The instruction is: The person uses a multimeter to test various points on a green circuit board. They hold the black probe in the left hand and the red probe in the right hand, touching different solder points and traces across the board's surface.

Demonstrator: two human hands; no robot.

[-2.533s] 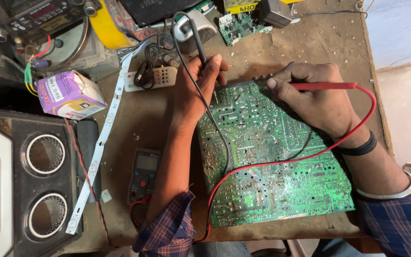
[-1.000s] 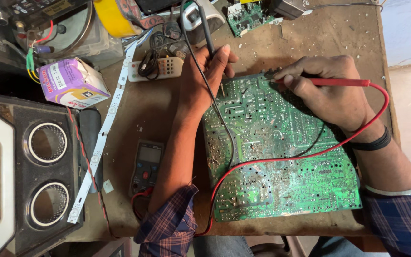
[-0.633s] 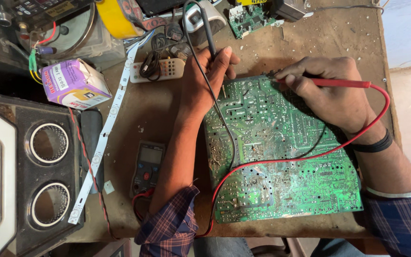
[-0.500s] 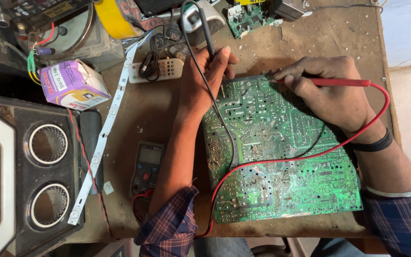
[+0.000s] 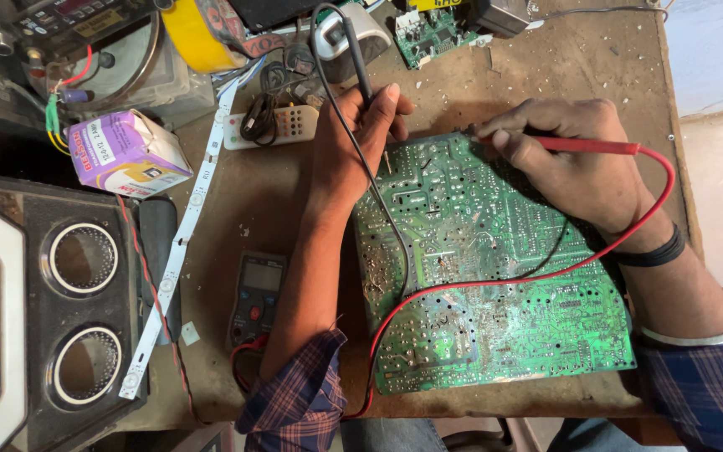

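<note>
Probing is underway: green circuit board (image 5: 495, 276) lies solder-side up on bench (image 5: 562, 75), centre-right. Black probe (image 5: 360, 59) is gripped by left hand (image 5: 357, 138) at board's far-left edge, red probe (image 5: 596, 146) by right hand (image 5: 575, 172) at far edge. Multimeter (image 5: 257, 297) sits left of board, approx. near; reading can't be made out.
</note>
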